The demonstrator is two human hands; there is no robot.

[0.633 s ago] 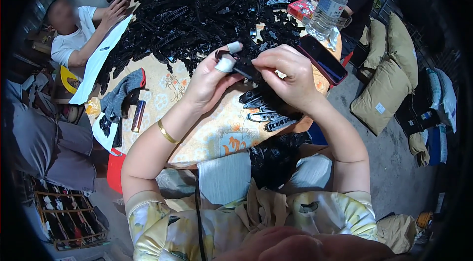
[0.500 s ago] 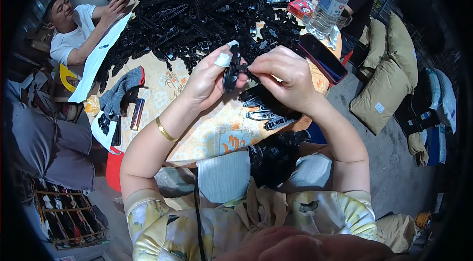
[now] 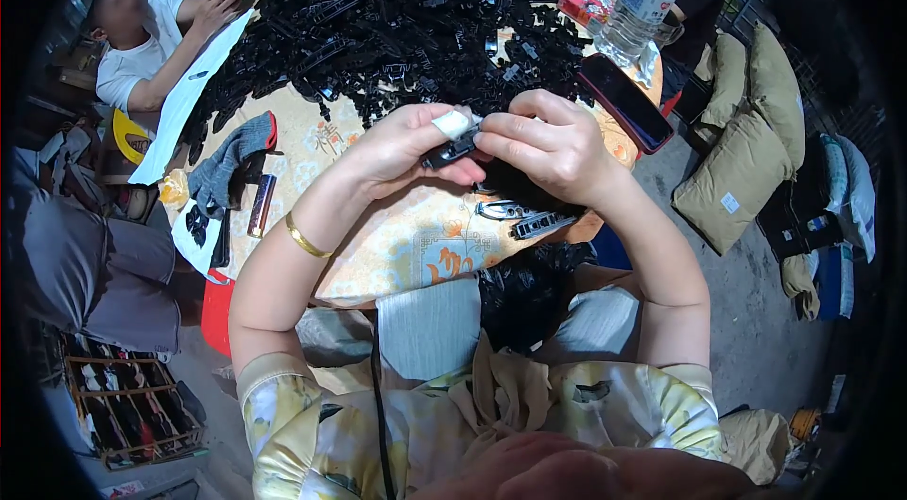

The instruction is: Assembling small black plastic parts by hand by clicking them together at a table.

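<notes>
My left hand [image 3: 411,146], its thumb wrapped in white tape, grips a long black plastic part [image 3: 448,154] above the near side of the table. At the other end of that part, the fingers of my right hand [image 3: 553,143] are pinched together; any small piece between them is hidden. Beyond both hands spreads a large heap of black plastic parts [image 3: 378,18]. Several longer black parts [image 3: 539,222] lie below my right hand at the table's near edge.
A water bottle [image 3: 641,9], a red box [image 3: 586,3] and a dark phone [image 3: 624,101] stand or lie at right. On the left are a grey glove [image 3: 227,165] and a small tube [image 3: 263,205]. People sit at far left and far right. Stuffed sacks [image 3: 737,169] rest on the floor.
The black part has tipped from upright to a flatter slant between my hands. My right hand has turned and come in against it, with the left thumb now lying across its top.
</notes>
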